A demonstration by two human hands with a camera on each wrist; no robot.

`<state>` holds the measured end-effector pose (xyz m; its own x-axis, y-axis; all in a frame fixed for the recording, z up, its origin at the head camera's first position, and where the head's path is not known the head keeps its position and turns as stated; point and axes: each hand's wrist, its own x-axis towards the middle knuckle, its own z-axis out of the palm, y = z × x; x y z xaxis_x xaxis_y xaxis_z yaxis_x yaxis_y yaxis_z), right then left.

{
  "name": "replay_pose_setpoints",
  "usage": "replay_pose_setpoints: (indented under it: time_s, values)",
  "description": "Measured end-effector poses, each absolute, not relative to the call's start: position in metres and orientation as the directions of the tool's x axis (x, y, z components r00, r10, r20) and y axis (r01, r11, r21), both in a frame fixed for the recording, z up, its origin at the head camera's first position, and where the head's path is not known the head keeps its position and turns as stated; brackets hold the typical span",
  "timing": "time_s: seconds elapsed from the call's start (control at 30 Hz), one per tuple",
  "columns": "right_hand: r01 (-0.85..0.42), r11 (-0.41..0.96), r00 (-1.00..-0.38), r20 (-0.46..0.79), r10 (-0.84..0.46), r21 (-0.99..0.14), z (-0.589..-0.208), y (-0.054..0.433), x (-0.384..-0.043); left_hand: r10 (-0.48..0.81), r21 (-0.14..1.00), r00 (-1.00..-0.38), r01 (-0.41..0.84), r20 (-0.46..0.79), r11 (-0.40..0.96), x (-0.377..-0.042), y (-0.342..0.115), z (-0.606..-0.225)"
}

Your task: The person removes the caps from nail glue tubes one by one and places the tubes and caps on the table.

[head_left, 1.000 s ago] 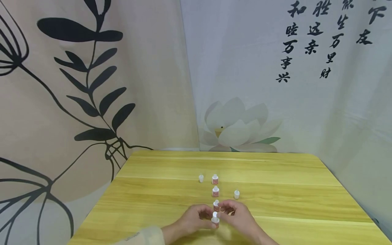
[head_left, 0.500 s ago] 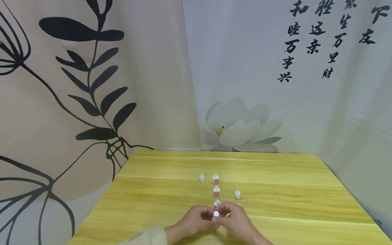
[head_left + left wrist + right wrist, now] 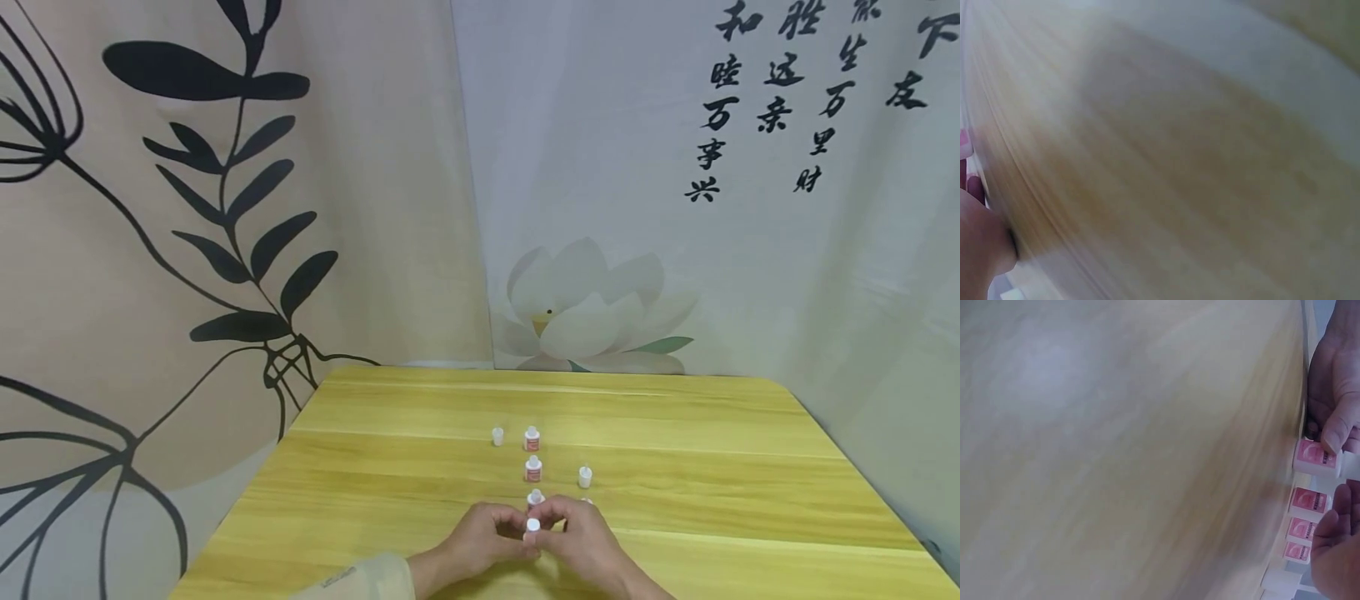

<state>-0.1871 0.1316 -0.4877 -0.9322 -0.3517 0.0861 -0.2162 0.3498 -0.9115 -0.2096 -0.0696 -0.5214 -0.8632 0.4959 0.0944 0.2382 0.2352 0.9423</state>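
Near the front of the table stands a small white bottle with a red label point(image 3: 1316, 457). My left hand point(image 3: 483, 536) grips its body from the left, thumb across the label in the right wrist view. My right hand point(image 3: 579, 537) pinches the bottle's white cap point(image 3: 533, 525) from the right. Fingers cover most of the bottle in the head view. Just behind it is a similar bottle point(image 3: 535, 498), partly hidden by the right hand. In the left wrist view only part of the left hand point(image 3: 982, 240) shows at the left edge.
Two more red-labelled bottles, a middle one point(image 3: 533, 470) and a far one point(image 3: 532, 440), continue the row on the wooden table point(image 3: 375, 467). A white cap point(image 3: 498, 437) lies left of the row. Another cap point(image 3: 585, 477), thin stem upward, stands right, above one mostly hidden.
The right hand's fingers have come in around the cap of the nearest bottle, covering more of it. The left hand keeps its hold. The head view has shifted slightly.
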Motion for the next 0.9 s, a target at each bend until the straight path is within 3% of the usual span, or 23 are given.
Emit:
replay_pose_setpoints:
  time_s: [0.9]
  values:
    - [-0.238, 0.381, -0.933, 0.102, -0.344, -0.893, -0.4920, 0.1340, -0.1873, 0.472, 0.939, -0.878, 0.230, 0.086, 0.255, -0.2088, -0.0680, -0.5202]
